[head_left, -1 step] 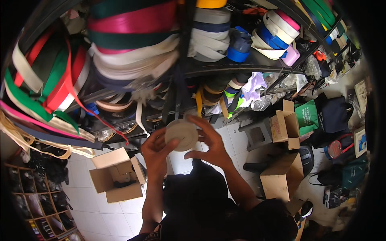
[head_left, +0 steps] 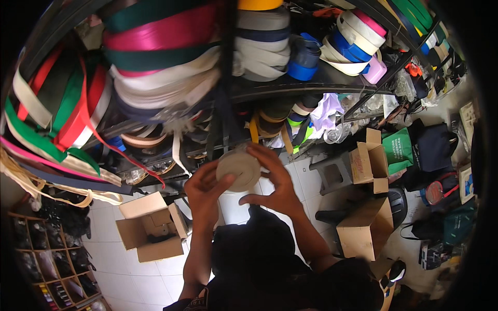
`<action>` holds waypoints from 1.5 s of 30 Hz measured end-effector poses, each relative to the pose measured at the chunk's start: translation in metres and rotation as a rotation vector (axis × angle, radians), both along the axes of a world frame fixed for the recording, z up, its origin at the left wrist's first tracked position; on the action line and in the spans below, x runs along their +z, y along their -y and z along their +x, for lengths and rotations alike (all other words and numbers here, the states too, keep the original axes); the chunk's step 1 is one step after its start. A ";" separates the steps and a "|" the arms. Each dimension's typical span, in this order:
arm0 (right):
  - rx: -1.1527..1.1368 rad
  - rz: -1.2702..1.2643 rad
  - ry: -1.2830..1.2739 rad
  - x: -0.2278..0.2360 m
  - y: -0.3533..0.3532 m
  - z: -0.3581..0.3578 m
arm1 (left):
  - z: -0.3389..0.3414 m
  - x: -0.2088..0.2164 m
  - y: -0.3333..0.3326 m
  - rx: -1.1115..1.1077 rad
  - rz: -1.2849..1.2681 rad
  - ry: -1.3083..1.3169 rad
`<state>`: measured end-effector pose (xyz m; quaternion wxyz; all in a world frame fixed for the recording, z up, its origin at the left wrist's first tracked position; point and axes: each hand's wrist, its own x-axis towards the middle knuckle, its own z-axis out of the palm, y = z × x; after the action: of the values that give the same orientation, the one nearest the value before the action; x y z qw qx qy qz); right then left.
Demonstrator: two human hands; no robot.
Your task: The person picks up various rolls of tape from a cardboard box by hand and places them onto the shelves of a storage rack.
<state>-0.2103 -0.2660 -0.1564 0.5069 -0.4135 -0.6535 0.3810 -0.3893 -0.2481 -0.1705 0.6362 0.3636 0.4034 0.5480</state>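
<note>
A round, flat, beige-grey roll of webbing is raised in front of me, its coiled face turned up. My left hand grips it from the left, the thumb lying across the face and the fingers behind the rim. On the other side my right hand has its fingers curved against the upper right rim. The right thumb is stretched away below the roll, not touching it. Behind the roll, the far fingertips are partly hidden.
A black shelf carries stacked webbing rolls. An open cardboard box lies on the tiled floor at left; another box stands at right near a grey stool. A compartment rack is at lower left.
The roll and both hands sit slightly further right and lower in the picture. The view has shifted a little; the grip looks the same.
</note>
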 end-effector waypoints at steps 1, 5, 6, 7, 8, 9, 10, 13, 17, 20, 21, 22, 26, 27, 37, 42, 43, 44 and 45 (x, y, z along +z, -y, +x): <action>-0.089 0.126 0.107 0.007 -0.005 0.020 | 0.022 0.012 -0.009 0.002 0.004 -0.016; -0.268 0.404 0.123 0.039 -0.044 0.092 | 0.107 0.073 -0.047 -0.101 0.178 -0.023; -0.301 0.464 0.134 0.048 -0.054 0.108 | 0.123 0.082 -0.055 -0.121 0.236 -0.021; -0.258 0.424 -0.030 0.056 -0.065 0.117 | 0.137 0.087 -0.063 -0.100 0.239 -0.028; -0.245 0.432 -0.073 0.064 -0.075 0.126 | 0.148 0.091 -0.071 -0.111 0.322 -0.024; -0.249 0.445 -0.097 0.077 -0.081 0.139 | 0.160 0.099 -0.075 -0.139 0.411 -0.003; -0.252 0.479 -0.112 0.081 -0.093 0.151 | 0.170 0.099 -0.080 -0.125 0.460 -0.080; -0.297 0.540 -0.138 0.095 -0.134 0.171 | 0.188 0.093 -0.098 0.062 0.517 -0.243; -0.309 0.518 -0.032 0.109 -0.187 0.178 | 0.198 0.099 -0.104 0.199 0.474 -0.560; -0.067 0.377 -0.129 0.095 -0.213 0.184 | 0.211 0.088 -0.116 0.284 0.615 -0.598; -0.051 0.376 -0.129 0.094 -0.215 0.185 | 0.215 0.086 -0.118 0.274 0.656 -0.624; -0.028 0.395 -0.137 0.091 -0.219 0.186 | 0.218 0.085 -0.119 0.283 0.659 -0.597; 0.017 0.383 -0.225 0.086 -0.222 0.187 | 0.225 0.081 -0.125 0.338 0.712 -0.639; 0.025 0.378 -0.227 0.084 -0.223 0.186 | 0.226 0.082 -0.125 0.357 0.743 -0.677; -0.013 0.364 -0.330 0.082 -0.221 0.176 | 0.230 0.079 -0.125 0.385 0.773 -0.693; 0.025 0.384 -0.358 0.077 -0.219 0.179 | 0.221 0.073 -0.115 0.390 0.774 -0.664; 0.013 0.385 -0.390 0.077 -0.215 0.181 | 0.215 0.068 -0.109 0.353 0.710 -0.612; 0.001 0.386 -0.422 0.076 -0.214 0.183 | 0.208 0.062 -0.102 0.318 0.647 -0.559; 0.018 0.376 -0.418 0.075 -0.216 0.183 | 0.199 0.058 -0.092 0.335 0.634 -0.558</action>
<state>-0.0272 -0.0504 -0.0815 0.6950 -0.2188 -0.5976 0.3347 -0.1908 -0.1561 -0.1126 0.2628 0.6041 0.4250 0.6208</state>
